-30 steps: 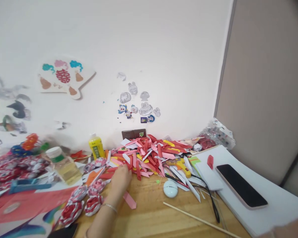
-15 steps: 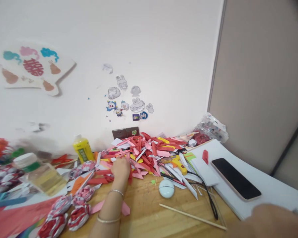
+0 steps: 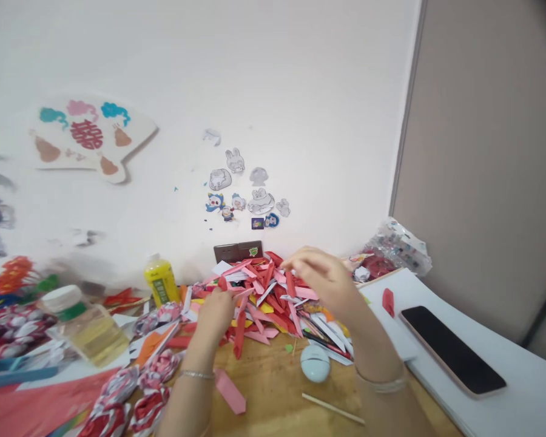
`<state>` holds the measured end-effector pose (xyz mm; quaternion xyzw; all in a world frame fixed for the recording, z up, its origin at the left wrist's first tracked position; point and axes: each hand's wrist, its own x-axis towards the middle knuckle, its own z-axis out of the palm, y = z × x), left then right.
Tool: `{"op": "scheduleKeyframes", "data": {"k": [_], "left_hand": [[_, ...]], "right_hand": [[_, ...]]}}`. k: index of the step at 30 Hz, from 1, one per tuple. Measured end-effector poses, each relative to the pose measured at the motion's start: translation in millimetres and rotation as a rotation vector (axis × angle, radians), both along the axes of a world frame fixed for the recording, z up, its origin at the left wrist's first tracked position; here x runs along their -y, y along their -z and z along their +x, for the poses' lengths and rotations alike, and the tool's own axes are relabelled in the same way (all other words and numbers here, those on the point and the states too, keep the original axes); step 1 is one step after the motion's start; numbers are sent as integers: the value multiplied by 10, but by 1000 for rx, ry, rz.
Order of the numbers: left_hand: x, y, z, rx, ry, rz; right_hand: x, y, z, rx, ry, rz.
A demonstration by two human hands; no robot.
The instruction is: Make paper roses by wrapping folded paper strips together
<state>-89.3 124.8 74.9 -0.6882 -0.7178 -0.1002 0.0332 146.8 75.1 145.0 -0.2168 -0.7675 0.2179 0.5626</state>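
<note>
A heap of folded paper strips [image 3: 268, 294], red, pink, yellow and white, lies against the wall. My left hand [image 3: 216, 309] is at the heap's left side, its fingers closed on a red paper piece [image 3: 222, 283] that shows at the fingertips. My right hand [image 3: 323, 276] is over the heap's right part with its fingers stretched towards the left; nothing shows between them. A single pink strip [image 3: 230, 391] rests on the wooden table [image 3: 273, 406] beside my left forearm.
A pale blue rounded object [image 3: 315, 363] and a thin stick [image 3: 333, 408] lie in front. At the right are white boards [image 3: 519, 406] with a phone [image 3: 452, 349]. A clear bottle [image 3: 88, 331], a yellow bottle [image 3: 162, 281] and striped paper bundles [image 3: 111, 394] stand or lie left.
My right hand has come up from the lower right corner to the heap. My left hand shows a red piece at its fingertips. The view has shifted slightly.
</note>
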Motion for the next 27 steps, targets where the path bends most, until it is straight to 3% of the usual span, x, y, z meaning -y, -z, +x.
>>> {"op": "scheduleKeyframes", "data": {"k": [3, 6, 9, 14, 20, 27], "left_hand": [[148, -202, 26, 26, 64, -2], [277, -299, 94, 83, 110, -47], [331, -279, 148, 161, 156, -120], [317, -234, 129, 320, 208, -140], [245, -248, 43, 602, 168, -84], [266, -280, 159, 1019, 262, -54]], "right_hand": [[-275, 277, -251, 215, 164, -82], [-420, 533, -442, 435, 172, -110], [-476, 713, -589, 595, 124, -97], [-541, 929, -761, 692, 49, -198], [-638, 1057, -755, 576, -81, -377], [-630, 985, -792, 375, -265, -558]]}}
